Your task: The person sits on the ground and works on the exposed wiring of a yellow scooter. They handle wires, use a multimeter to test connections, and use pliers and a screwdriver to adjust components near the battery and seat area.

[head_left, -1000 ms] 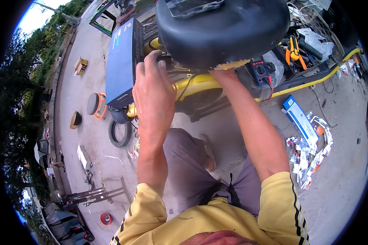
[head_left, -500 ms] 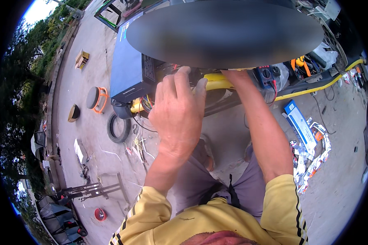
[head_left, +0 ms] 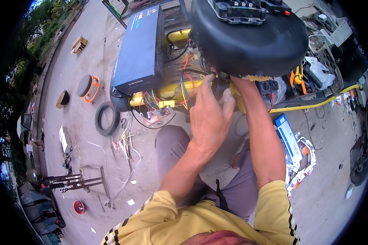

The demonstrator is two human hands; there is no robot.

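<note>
My left hand (head_left: 209,116) is at the edge of a yellow vehicle frame (head_left: 173,87), thumb and forefinger apart, with the fingertips beside dark cables (head_left: 192,71). Its other fingers are partly hidden; I see nothing held in it. My right forearm (head_left: 259,134) runs up under a black rounded seat (head_left: 249,53), which hides my right hand. Red, yellow and black wires (head_left: 187,83) lie in the open frame left of the seat. A bundle of coloured wires with a yellow connector (head_left: 167,104) hangs over the near frame tube.
A long blue-grey box (head_left: 139,49) rests on the frame at left. Right of my forearm are a multimeter (head_left: 268,86) and orange-handled pliers (head_left: 299,78). On the ground lie a tyre (head_left: 107,118), a blue-and-white box (head_left: 288,141), and a metal frame (head_left: 92,181).
My left hand has moved right, away from the blue-grey box, toward the wires beside the seat. The black seat, blurred before, now shows clearly. My right hand stays beneath it.
</note>
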